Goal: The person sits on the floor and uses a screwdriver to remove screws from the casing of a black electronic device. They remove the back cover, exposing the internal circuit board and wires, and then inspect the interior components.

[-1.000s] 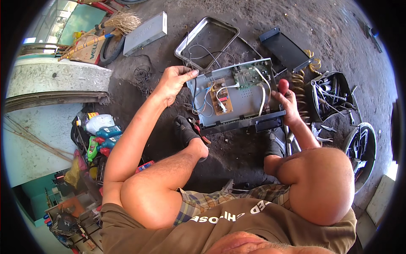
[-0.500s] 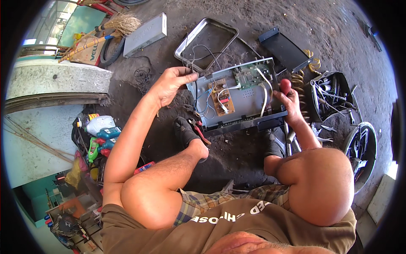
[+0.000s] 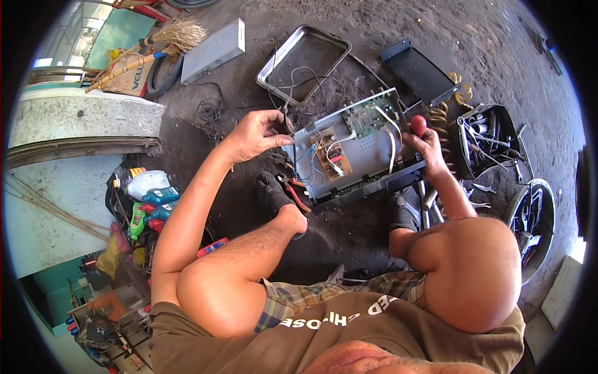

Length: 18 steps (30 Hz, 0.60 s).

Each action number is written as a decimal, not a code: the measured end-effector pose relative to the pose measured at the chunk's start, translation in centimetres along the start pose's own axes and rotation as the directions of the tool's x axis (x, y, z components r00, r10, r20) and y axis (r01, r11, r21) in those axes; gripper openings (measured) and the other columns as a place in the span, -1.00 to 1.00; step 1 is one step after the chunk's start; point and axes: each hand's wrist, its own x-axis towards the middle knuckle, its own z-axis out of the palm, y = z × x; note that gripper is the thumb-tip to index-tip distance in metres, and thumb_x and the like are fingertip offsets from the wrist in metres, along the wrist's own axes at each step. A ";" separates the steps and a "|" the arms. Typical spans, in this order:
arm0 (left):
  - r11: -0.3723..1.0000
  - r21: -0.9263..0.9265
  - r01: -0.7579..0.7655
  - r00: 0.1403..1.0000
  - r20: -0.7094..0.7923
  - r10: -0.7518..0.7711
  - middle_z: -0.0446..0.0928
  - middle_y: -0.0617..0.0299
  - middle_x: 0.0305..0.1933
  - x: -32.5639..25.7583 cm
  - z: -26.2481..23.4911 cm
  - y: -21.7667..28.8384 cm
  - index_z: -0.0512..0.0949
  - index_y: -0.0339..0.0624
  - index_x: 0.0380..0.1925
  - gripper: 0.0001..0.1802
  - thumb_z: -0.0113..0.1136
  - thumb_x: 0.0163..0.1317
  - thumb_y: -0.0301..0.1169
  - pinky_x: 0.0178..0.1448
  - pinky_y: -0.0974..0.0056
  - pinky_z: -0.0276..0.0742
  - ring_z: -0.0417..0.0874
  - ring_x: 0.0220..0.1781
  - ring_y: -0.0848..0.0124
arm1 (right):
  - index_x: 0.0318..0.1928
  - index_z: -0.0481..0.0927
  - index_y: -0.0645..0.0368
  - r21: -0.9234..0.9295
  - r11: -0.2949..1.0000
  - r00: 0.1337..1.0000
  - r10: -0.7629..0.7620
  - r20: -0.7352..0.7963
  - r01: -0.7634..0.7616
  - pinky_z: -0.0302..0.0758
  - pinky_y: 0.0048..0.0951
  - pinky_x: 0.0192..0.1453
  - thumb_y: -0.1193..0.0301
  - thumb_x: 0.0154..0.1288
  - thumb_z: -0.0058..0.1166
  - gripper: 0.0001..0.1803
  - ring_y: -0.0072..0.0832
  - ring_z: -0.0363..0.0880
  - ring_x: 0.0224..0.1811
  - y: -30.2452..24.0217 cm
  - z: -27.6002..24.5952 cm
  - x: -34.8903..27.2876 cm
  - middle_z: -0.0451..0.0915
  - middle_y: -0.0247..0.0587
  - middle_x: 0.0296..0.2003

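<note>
An opened metal electronics chassis [image 3: 369, 148] is held tilted above the ground between my feet. Inside it are a green circuit board [image 3: 367, 121], a tan power board [image 3: 332, 157], blue wires and white ribbon cables. At its left edge my left hand [image 3: 260, 135] is closed, thumb and fingers pinching a black cable [image 3: 294, 153] that runs into the chassis. My right hand [image 3: 426, 149] grips the chassis's right end and also keeps a red-handled screwdriver [image 3: 418, 125] in its fingers; the screwdriver's shaft is hidden.
Red-handled pliers [image 3: 296, 196] lie beside my left shoe. A metal tray frame [image 3: 341, 45], a black cover panel [image 3: 418, 73] and a silver box [image 3: 215, 51] lie beyond. At right stand a tool-filled container [image 3: 460, 138] and a round bin [image 3: 548, 215]. Bottles [image 3: 149, 184] cluster at left.
The chassis has tilted, its left end shifting right and toward me. My left hand has moved slightly down, and the black cable now shows between its fingers.
</note>
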 end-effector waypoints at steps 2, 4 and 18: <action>0.996 -0.090 0.007 1.000 0.028 -0.005 0.71 0.31 -0.07 -0.1 0.1 0.5 0.68 -0.32 -0.02 -0.69 0.57 0.30 -0.51 0.16 0.33 0.68 0.71 -0.02 0.56 | -0.08 0.72 0.28 0.025 0.999 0.999 0.038 0.004 -0.038 0.59 -0.50 -0.10 0.31 0.40 0.38 -0.73 -0.66 0.63 -0.27 0.1 -0.1 -0.1 0.70 -0.41 -0.27; 0.997 -0.078 -0.009 1.000 0.022 0.011 0.71 0.28 -0.07 -0.1 0.2 0.7 0.68 -0.33 -0.01 -0.69 0.56 0.30 -0.52 0.17 0.33 0.68 0.71 0.00 0.55 | -0.07 0.72 0.29 0.055 0.997 0.998 0.060 0.012 -0.061 0.60 -0.49 -0.11 0.30 0.40 0.38 -0.71 -0.65 0.64 -0.27 -0.2 0.0 -0.2 0.70 -0.40 -0.27; 0.982 -0.125 -0.142 0.988 -0.081 0.132 0.66 0.27 0.03 -1.0 1.1 -0.4 0.65 -0.31 -0.06 -0.72 0.53 0.28 -0.63 0.15 0.35 0.65 0.68 0.07 0.51 | -0.08 0.73 0.30 0.109 0.985 0.991 0.133 0.020 -0.135 0.65 -0.47 -0.17 0.33 0.38 0.38 -0.72 -0.58 0.68 -0.34 -1.2 0.5 -0.2 0.73 -0.34 -0.30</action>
